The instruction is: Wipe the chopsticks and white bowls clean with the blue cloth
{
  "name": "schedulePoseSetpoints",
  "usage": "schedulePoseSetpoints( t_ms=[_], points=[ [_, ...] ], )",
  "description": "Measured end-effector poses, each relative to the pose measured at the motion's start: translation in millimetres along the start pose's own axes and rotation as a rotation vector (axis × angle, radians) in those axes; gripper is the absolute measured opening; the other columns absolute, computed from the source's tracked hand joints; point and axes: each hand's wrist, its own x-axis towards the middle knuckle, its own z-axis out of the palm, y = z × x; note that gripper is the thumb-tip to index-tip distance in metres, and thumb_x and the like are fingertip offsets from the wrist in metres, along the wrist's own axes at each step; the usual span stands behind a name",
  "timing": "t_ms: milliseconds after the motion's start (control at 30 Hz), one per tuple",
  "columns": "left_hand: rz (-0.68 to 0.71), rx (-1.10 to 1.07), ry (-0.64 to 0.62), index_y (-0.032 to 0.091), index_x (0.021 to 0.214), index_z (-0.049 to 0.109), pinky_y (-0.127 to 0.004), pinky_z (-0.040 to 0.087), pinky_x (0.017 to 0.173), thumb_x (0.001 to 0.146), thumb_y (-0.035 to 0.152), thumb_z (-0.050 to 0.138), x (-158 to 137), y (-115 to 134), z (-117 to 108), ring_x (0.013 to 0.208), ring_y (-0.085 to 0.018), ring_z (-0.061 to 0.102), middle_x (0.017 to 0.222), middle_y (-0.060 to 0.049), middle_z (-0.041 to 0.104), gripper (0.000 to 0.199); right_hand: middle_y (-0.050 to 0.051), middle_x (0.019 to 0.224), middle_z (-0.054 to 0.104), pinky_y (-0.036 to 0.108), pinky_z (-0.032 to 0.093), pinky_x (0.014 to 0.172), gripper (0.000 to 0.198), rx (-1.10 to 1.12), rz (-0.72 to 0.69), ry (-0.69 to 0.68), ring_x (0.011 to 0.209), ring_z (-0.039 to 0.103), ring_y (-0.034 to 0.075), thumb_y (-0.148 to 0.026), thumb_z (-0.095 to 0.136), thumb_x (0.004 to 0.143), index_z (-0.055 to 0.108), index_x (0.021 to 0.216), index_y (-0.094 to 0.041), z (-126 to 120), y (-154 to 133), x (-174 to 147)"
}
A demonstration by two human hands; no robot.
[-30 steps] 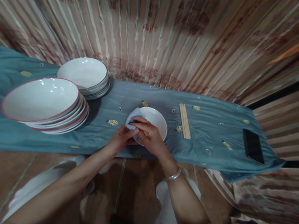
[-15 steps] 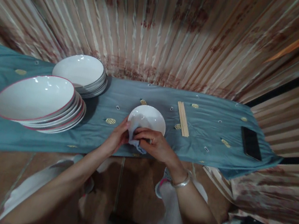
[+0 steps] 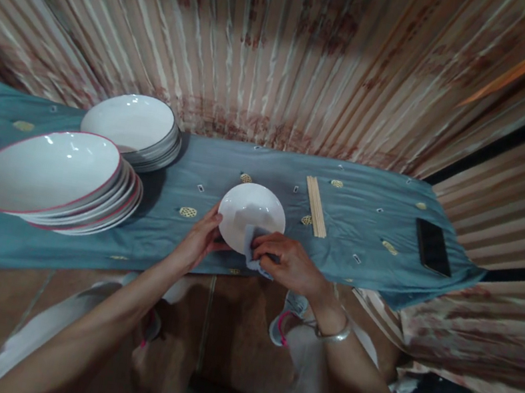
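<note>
A small white bowl [image 3: 244, 210] is at the front edge of the cloth-covered table, its inside facing up. My left hand [image 3: 201, 238] grips it by the left rim, thumb at the edge and fingers beneath. My right hand [image 3: 284, 259] is closed on a light blue cloth [image 3: 251, 243], which lies over the bowl's near right rim. Part of the cloth is hidden under my fingers. To the right of the bowl lies a bundle of wooden chopsticks [image 3: 316, 207].
At the left stand a stack of red-rimmed bowls [image 3: 51, 169] and, behind it, a stack of dark-rimmed bowls [image 3: 130, 122]. A black phone [image 3: 433, 247] lies near the right end of the blue tablecloth [image 3: 360, 217]. A pleated curtain [image 3: 263, 75] hangs behind.
My right hand has moved the cloth from the bowl's left inside to its near right rim. The left hand keeps its hold on the bowl. The whole view has shifted slightly.
</note>
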Motion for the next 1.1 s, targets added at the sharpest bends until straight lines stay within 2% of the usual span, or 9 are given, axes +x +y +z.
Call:
schedulePoseSetpoints(
  t_ms=[300,633,900,1100],
  points=[
    [-0.016,0.005,0.011,0.025,0.145,0.042,-0.036,0.061,0.07,0.077,0.039,0.068,-2,6,5,0.106,-0.028,0.063,0.141,-0.011,0.054,0.073,0.006,0.099,0.073,0.033,0.051,0.09,0.021,-0.104,0.041,0.097,0.098,0.067,0.018,-0.006,0.053,0.08,0.07,0.077,-0.019,-15,17,-11],
    [-0.017,0.001,0.031,0.024,0.143,0.044,-0.041,0.062,0.073,0.076,0.04,0.07,-2,7,5,0.115,-0.033,0.059,0.142,-0.012,0.053,0.074,0.007,0.106,0.071,0.036,0.05,0.095,0.024,-0.231,0.045,0.272,0.103,0.065,0.019,-0.009,0.049,0.084,0.07,0.088,-0.02,-20,40,-3],
    [0.0,0.007,0.025,0.025,0.142,0.046,-0.039,0.061,0.075,0.072,0.044,0.074,-3,4,3,0.116,-0.033,0.059,0.142,-0.012,0.053,0.077,0.01,0.109,0.068,0.042,0.047,0.099,0.027,-0.365,0.072,0.295,0.107,0.06,0.023,-0.009,0.045,0.088,0.069,0.094,-0.019,-13,49,13],
    [-0.002,0.015,0.044,0.025,0.141,0.048,-0.046,0.061,0.077,0.072,0.044,0.074,-1,1,1,0.115,-0.035,0.06,0.133,-0.012,0.061,0.077,0.012,0.111,0.066,0.047,0.045,0.101,0.028,-0.411,0.115,0.252,0.108,0.057,0.026,-0.005,0.045,0.086,0.067,0.092,-0.02,-10,45,29]
  ],
)
